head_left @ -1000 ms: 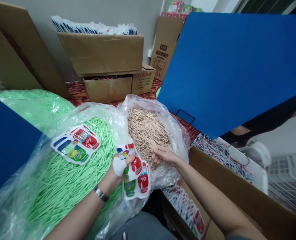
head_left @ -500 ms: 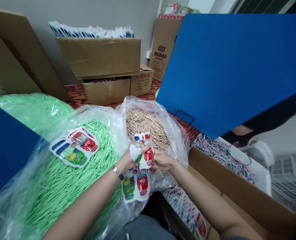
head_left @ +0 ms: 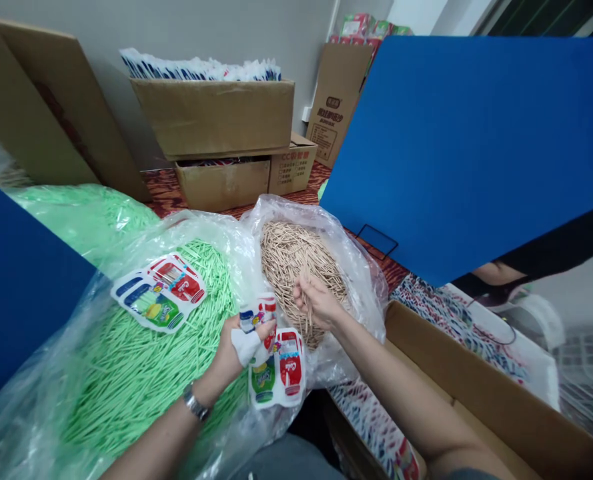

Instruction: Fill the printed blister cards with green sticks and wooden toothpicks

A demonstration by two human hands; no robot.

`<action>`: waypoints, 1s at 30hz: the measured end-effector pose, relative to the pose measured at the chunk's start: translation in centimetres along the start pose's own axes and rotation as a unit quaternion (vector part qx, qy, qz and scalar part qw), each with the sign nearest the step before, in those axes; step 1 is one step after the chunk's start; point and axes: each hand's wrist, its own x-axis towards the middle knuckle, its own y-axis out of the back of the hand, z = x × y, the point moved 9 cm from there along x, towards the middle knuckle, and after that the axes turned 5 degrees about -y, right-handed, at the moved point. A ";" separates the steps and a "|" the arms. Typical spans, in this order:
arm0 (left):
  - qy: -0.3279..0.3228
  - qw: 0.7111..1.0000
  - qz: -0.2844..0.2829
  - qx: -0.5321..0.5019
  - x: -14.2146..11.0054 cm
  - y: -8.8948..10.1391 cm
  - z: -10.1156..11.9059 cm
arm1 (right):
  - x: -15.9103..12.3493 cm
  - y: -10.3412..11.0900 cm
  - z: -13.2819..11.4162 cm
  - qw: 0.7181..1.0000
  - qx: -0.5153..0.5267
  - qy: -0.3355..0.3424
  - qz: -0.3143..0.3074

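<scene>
My left hand (head_left: 233, 350), with a white wrap around the thumb area and a watch on the wrist, is closed on a printed plastic pouch (head_left: 269, 308) with cola artwork. My right hand (head_left: 320, 303) is pinched over the brown sticks (head_left: 289, 250) heaped in a clear plastic bag (head_left: 369, 280); a few thin sticks poke out from its fingers. Just below my left hand lies another printed pouch (head_left: 290, 367), with green and red bottle pictures. More such pouches (head_left: 161, 293) rest on a large heap of light green sticks (head_left: 141, 380) in a second bag.
An open cardboard box (head_left: 441, 347) stands at my right, beside many packed pouches (head_left: 371, 413). Behind the bags, a carton (head_left: 216, 117) full of pouches sits on other boxes. A blue board (head_left: 466, 147) fills the upper right, with a person's arm (head_left: 501, 272) beneath it.
My right hand has moved from beside the held pouch up into the brown sticks. My left hand has drawn left and lower with the pouch. The view has shifted slightly.
</scene>
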 end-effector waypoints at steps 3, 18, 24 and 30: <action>-0.024 0.998 0.007 0.059 -0.9 0.3 -1.1 | -1.0 -1.9 -3.2 0.995 0.040 0.090 0.029; -0.172 0.940 -0.007 0.295 -1.8 -0.2 1.5 | -5.1 -7.9 -5.9 0.951 -0.116 0.287 0.020; -0.201 0.929 0.000 0.311 -1.9 -0.4 2.0 | -6.2 -7.5 -5.7 0.921 -0.187 0.341 0.036; -0.225 0.925 0.010 0.307 -2.3 -0.7 3.2 | -6.8 -7.7 -4.4 0.893 -0.238 0.375 0.071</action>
